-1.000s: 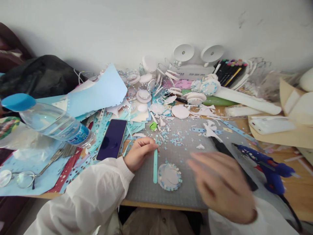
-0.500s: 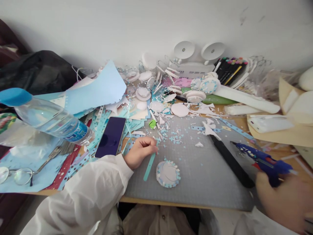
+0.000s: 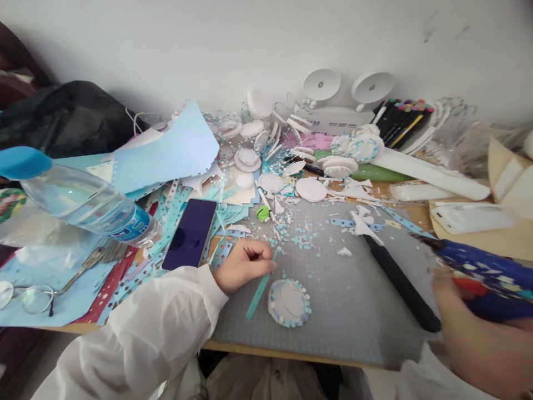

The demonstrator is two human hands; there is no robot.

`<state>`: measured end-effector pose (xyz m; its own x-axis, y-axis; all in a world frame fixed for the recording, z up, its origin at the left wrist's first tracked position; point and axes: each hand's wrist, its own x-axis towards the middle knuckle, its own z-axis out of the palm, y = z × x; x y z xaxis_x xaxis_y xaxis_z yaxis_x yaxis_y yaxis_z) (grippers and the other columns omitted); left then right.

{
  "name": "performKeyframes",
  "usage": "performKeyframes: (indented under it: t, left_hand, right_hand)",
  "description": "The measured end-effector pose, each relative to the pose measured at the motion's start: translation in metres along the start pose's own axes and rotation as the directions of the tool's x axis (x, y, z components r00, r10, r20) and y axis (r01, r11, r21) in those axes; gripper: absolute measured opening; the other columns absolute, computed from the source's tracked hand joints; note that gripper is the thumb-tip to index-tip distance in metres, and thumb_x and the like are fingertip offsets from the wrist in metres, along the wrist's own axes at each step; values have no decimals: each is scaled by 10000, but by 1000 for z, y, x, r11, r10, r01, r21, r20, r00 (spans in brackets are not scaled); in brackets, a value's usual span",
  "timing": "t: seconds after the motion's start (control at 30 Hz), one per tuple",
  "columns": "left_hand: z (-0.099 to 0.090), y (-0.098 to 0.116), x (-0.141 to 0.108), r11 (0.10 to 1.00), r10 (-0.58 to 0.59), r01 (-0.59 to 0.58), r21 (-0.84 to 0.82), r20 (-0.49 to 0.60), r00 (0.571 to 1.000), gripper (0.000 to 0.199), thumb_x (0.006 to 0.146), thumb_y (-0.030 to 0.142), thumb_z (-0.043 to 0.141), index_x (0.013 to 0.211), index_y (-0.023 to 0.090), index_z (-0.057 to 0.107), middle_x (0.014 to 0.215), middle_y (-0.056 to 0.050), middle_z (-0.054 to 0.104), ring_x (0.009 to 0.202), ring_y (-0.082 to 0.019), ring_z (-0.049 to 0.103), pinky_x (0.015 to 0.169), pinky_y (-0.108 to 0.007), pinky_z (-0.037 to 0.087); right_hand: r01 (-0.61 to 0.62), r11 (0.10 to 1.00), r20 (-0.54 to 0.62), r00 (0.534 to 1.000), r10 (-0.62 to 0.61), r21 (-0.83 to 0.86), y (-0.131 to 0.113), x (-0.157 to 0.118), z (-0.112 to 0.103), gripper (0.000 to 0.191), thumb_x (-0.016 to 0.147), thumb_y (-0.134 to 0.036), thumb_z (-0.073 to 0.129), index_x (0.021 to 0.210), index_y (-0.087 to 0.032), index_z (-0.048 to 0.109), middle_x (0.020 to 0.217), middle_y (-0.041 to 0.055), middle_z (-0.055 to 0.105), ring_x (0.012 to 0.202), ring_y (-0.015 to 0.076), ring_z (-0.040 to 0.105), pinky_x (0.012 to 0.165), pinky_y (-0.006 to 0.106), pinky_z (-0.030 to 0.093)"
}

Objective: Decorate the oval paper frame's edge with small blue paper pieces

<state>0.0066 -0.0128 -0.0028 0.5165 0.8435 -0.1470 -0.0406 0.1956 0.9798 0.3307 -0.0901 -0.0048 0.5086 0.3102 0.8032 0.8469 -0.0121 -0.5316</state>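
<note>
My left hand (image 3: 245, 265) rests on the grey cutting mat (image 3: 333, 316), its thumb and forefinger pinching a narrow turquoise paper strip (image 3: 257, 299). Just right of the strip lies a white disc (image 3: 288, 301) edged with tiny blue and white paper stars. At the far right, my right hand (image 3: 474, 328), slightly blurred, is wrapped round a blue glue gun (image 3: 487, 264) with a red trigger. The gun is lifted, its dark nozzle pointing left. A black-handled knife (image 3: 402, 283) lies on the mat between the gun and the disc.
A dark phone (image 3: 190, 233), a tilted water bottle (image 3: 87, 200) and glasses (image 3: 27, 297) are at left. White discs (image 3: 311, 189) and paper scraps crowd the back, with a green sharpener-like item (image 3: 262, 213). A two-headed lamp (image 3: 321, 84) and markers (image 3: 402, 122) stand by the wall.
My right hand has closed round the glue gun and raised it from the table, nearer the camera. My left hand keeps its pinch on the strip. The view has shifted slightly.
</note>
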Motion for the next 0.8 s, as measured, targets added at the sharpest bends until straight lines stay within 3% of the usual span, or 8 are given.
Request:
performKeyframes:
  t: [0.07,0.13,0.2,0.37,0.5,0.67,0.8]
  left_hand:
    - [0,1,0,999,-2,0,49,32,999,377,669,285,677,481,167,373,496,57,338,494,-71,285,490,-230,207]
    - [-1,1,0,997,-15,11,80,51,999,371,677,278,660,480,171,364,490,56,326,493,-73,280,484,-232,200]
    - [-1,0,0,996,-26,21,90,55,998,362,685,273,649,485,174,364,487,57,319,489,-74,280,479,-233,195]
    - [-2,-1,-1,994,-32,23,105,84,996,353,706,251,642,495,174,369,488,64,291,482,-68,244,468,-235,170]
    - [-2,-1,-2,996,-43,34,88,100,994,367,707,245,644,490,175,356,495,64,271,486,-67,221,469,-243,160]
    - [-3,-2,-3,996,-50,40,85,120,991,370,729,242,652,506,175,365,509,66,252,495,-72,203,476,-258,145]
    - [-3,-3,-3,996,-45,35,85,120,992,360,731,228,644,507,176,367,513,64,256,496,-73,204,480,-263,146]
  right_hand:
    - [-28,996,163,986,43,-89,-33,-9,12,235,514,-399,803,595,-252,639,494,45,559,478,258,547,473,406,394]
    - [-44,997,460,885,69,-65,-61,-21,20,233,609,-381,717,527,-208,585,456,42,564,439,226,554,460,359,423]
    - [-41,999,583,811,52,-33,-78,-32,26,311,649,-388,654,447,-202,507,383,23,513,369,183,510,420,307,398]
    - [-36,999,668,744,16,17,-85,-49,33,362,696,-377,593,411,-205,449,354,13,468,328,167,473,385,282,366]
    - [-38,999,685,728,21,10,-83,-49,32,330,694,-364,578,430,-208,457,372,20,478,336,179,477,392,299,376]
    - [-15,1000,752,659,-5,19,-85,-45,31,353,715,-349,547,410,-212,435,346,10,450,319,171,468,368,281,358]
    - [11,1000,764,645,-28,27,-83,-44,31,371,721,-361,546,402,-221,419,348,12,454,329,171,472,379,286,358]
